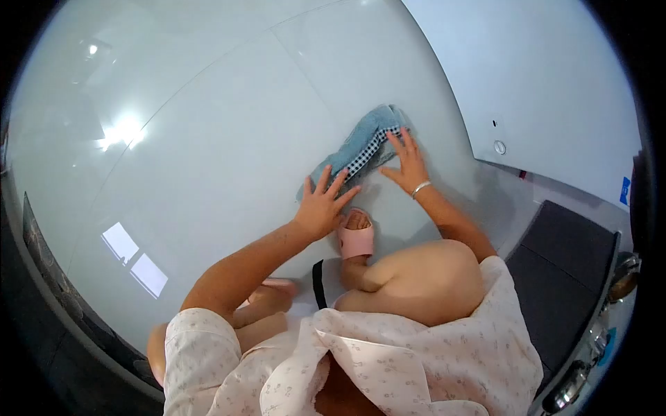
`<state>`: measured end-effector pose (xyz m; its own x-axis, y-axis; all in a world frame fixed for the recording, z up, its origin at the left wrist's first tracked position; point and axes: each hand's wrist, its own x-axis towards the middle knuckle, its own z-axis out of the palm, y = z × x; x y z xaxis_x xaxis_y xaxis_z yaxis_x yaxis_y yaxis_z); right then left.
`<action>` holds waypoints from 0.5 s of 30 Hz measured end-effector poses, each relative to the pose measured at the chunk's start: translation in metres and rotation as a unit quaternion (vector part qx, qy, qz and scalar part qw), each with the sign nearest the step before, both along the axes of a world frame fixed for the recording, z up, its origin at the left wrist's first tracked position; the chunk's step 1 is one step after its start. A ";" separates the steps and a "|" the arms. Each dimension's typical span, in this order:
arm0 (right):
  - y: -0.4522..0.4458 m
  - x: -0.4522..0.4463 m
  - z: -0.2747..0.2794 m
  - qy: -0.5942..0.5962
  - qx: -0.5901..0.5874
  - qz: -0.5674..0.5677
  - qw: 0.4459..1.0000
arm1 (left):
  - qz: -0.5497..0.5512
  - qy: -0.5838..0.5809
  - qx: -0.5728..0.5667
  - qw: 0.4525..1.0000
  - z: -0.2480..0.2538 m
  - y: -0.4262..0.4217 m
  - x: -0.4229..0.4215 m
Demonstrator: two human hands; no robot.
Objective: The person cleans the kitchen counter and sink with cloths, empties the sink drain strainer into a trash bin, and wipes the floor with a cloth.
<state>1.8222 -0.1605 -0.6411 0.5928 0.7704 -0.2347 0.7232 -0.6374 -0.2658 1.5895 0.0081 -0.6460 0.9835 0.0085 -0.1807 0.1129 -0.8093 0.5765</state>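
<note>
A folded blue-grey cloth point(357, 142) with a black-and-white checked strip lies slantwise on the glossy tiled floor. My left hand point(325, 204) rests with spread fingers at the cloth's near left end, fingertips on its edge. At the far right end, my right hand point(408, 163) touches the cloth with its fingertips, thumb held apart from the fingers. A silvery bracelet point(420, 188) circles my right wrist. Neither hand is closed round the cloth. Its underside is hidden.
Just below the cloth is my foot in a pink slipper point(357, 239). A large white appliance or cabinet panel point(548, 90) stands to the right. Dark mat-like panels point(565, 256) lie at the lower right, beside shiny objects. Light reflects off the pale floor point(208, 139).
</note>
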 end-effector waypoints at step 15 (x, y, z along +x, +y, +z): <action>0.131 0.000 -0.005 0.057 -0.069 0.206 0.974 | 0.097 -0.022 0.051 0.994 -0.050 0.015 -0.019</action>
<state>1.8224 -0.0290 -0.6457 0.2038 0.8940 -0.3990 0.8959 -0.3346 -0.2921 1.5708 0.0227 -0.6960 0.9683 0.2155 -0.1260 0.2496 -0.8293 0.4999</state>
